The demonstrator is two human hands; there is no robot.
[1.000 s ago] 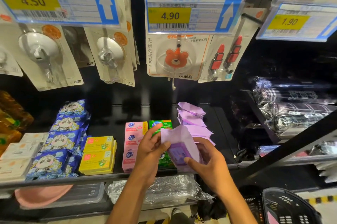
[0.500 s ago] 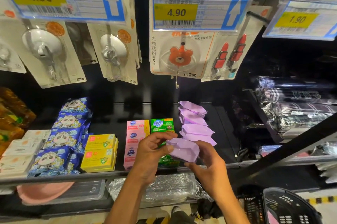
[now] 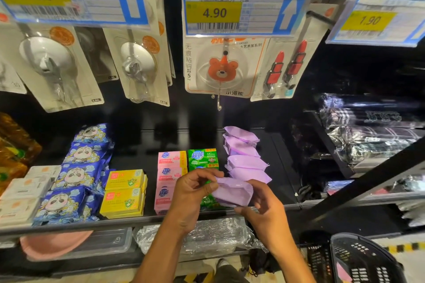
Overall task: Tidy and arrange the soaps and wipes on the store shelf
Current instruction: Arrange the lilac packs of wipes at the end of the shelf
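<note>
Both hands held one purple pack in the air, just above the front edge of the shelf. The left hand pinched the pack's left end with curled fingers and thumb. The right hand gripped its right side, thumb underneath and fingers behind.

Behind the held pack, a row of four more purple packs ran back along the shelf, overlapping each other. Just left of that row stood a green soap, and a green patch below the left hand was probably a second one. Next came a column of three pink soaps, touching the green soap. Yellow boxes sat further left, then blue panda packs in a column, then white boxes at the edge of the view.

Above hung a bear hook under a 4.90 tag. A black basket stood at the lower right.
</note>
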